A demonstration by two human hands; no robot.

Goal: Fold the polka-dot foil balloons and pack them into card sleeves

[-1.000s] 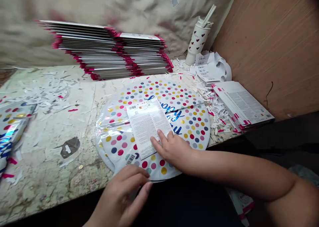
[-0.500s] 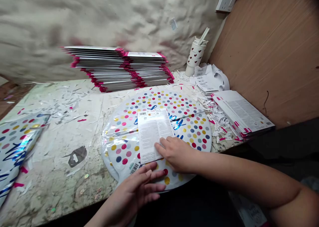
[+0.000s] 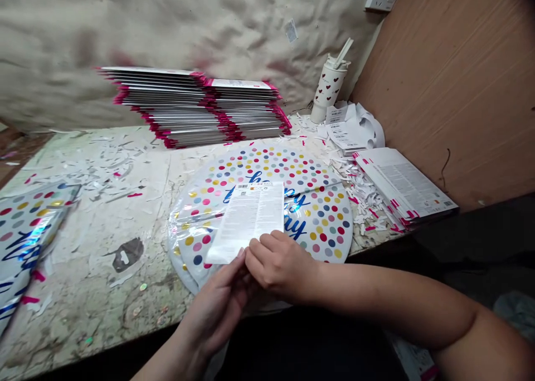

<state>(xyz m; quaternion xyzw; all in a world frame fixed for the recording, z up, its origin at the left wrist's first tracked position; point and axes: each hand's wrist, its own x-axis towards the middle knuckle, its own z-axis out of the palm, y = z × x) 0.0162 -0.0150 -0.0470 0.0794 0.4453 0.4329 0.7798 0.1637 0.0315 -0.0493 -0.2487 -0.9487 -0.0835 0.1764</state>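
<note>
A white printed card (image 3: 253,216), with small text and a barcode at its far end, is tilted up over round foil balloons (image 3: 328,219) with coloured dots and blue lettering. My right hand (image 3: 280,264) is closed on the card's near edge, its fingers curled and its fingertips hidden. Close against it, my left hand (image 3: 223,300) has its thumb at the same edge and its fingers underneath, pinching the card. The near part of the balloons is hidden by both hands.
Stacked pink-edged cards (image 3: 200,111) stand at the back. A tumbler with hearts (image 3: 329,88), a label roll (image 3: 355,127), paper scraps (image 3: 368,200) and another card pile (image 3: 405,183) are at the right. Another dotted foil balloon (image 3: 29,236) lies at the left edge.
My right hand has gone from lying on the card to gripping its near edge. My left hand has closed in beside it, and the card's near end has lifted and swung left.
</note>
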